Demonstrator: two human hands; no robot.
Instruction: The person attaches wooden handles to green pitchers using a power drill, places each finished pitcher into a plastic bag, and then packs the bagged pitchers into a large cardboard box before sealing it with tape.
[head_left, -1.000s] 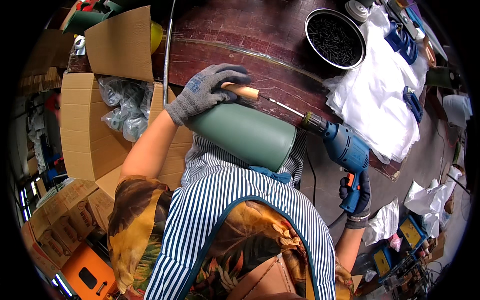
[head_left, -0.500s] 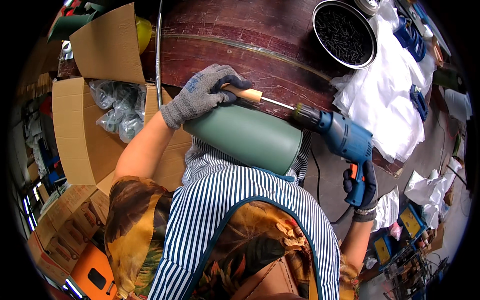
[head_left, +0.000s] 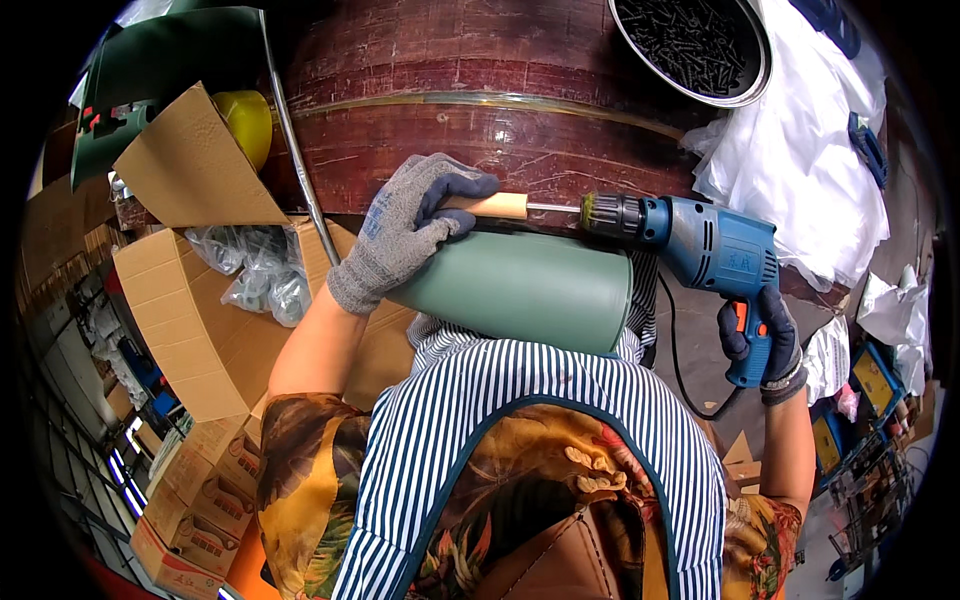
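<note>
My left hand (head_left: 405, 230), in a grey knit glove with dark fingertips, is closed round a short wooden handle (head_left: 508, 206). A thin metal rod (head_left: 553, 208) runs from that handle into the chuck of a blue power drill (head_left: 722, 245). The drill lies level, its chuck pointing left. My right hand (head_left: 778, 342), also gloved, wraps the drill's grip beside the orange trigger. Below both tools, a smooth green cylinder (head_left: 530, 285) lies sideways over my lap. The heel of my left hand rests against its left end, which is partly hidden.
A tin of dark screws (head_left: 690, 50) stands on the worn red-brown table (head_left: 420, 140). White plastic sheeting (head_left: 800, 170) drapes the table's right side. An open cardboard box (head_left: 190, 330) with plastic-wrapped parts sits left, near a metal bar (head_left: 295, 140). A black cord (head_left: 672, 350) hangs below the drill.
The drill has swung from a slant to nearly level, in line with the wooden handle. The green cylinder also lies flatter. My head view has shifted; both hands keep their holds.
</note>
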